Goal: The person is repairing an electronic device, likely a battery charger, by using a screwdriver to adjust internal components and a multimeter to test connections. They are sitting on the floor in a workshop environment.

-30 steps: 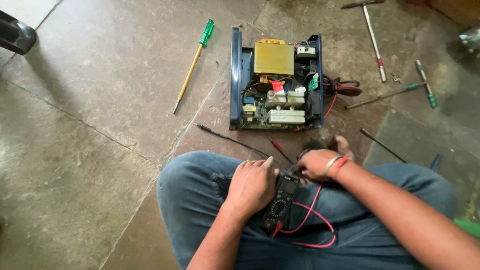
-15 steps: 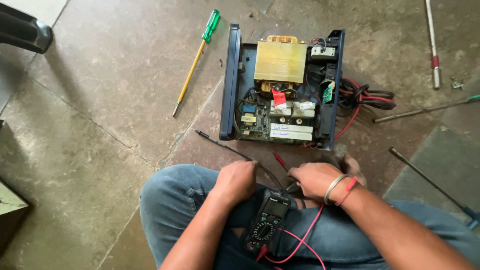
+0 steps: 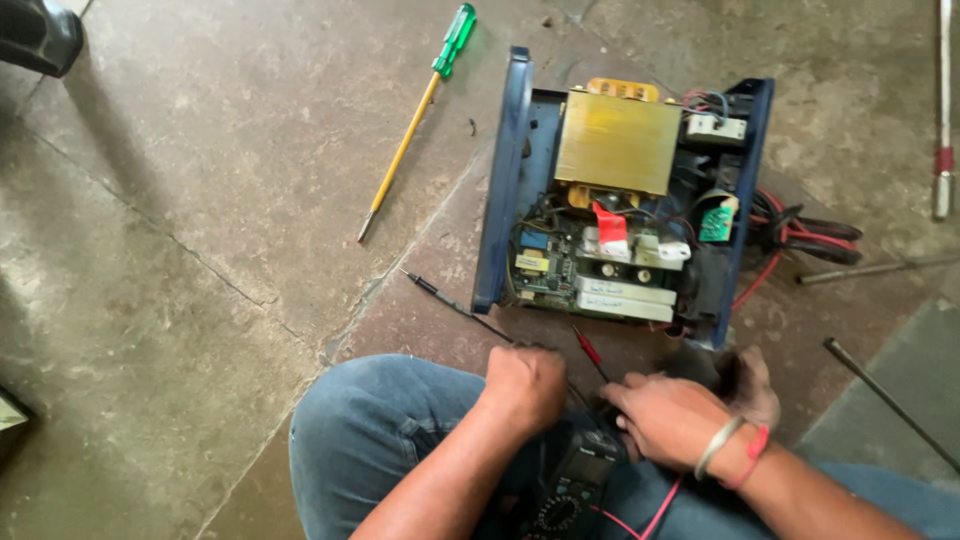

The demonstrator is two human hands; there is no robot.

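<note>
A black multimeter rests on my lap between my jeans-clad legs. My left hand is closed just above it, next to the black probe that lies on the floor; whether it grips the probe lead is hidden. My right hand, with a bracelet and red thread at the wrist, lies over the top of the meter by the red probe and its red lead. Just beyond both hands stands an opened blue electronics case with a yellow transformer and a circuit board.
A long screwdriver with a green handle and yellow shaft lies on the stone floor at the left of the case. Metal rods and tools lie at the right. Red and black cables trail from the case. A dark object sits top left.
The view has moved closer and lower, so the case looks larger and the meter has slid toward the bottom edge. Both hands stay together at the top of the meter.
</note>
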